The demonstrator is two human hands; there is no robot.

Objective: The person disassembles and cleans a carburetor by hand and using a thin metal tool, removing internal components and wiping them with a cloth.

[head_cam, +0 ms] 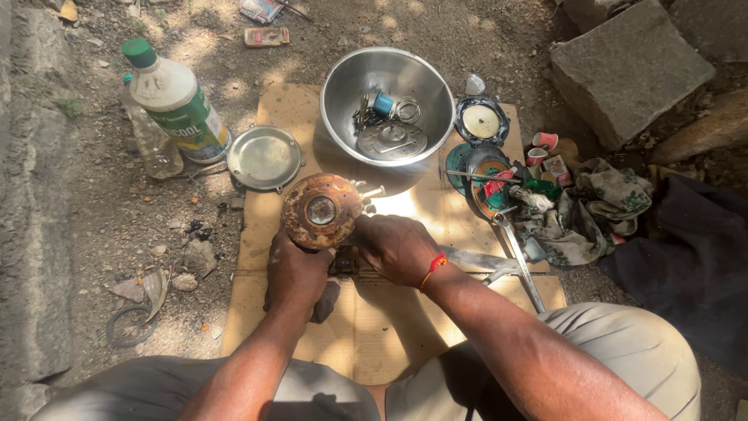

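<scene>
Left hand (298, 274): grip closed around the underside of the rusty round metal housing (321, 210) — disc face tilted up.
Right hand (397, 248): fingers curled shut on the housing's right side, just below its brass fitting (371, 192).
Beyond the hands: steel bowl (343, 117) holding small metal parts.
Left of left hand: flat round metal lid (264, 158); white plastic bottle with green cap (175, 99).
Underneath: brown cardboard sheet (389, 320) on dirt.

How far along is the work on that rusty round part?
Done: small metal pieces already lie in the steel bowl, and a round metal cover sits apart on the ground. In hand: left hand and right hand grip the rusty round metal part. Left: it looks unfinished, still rusty.
</scene>
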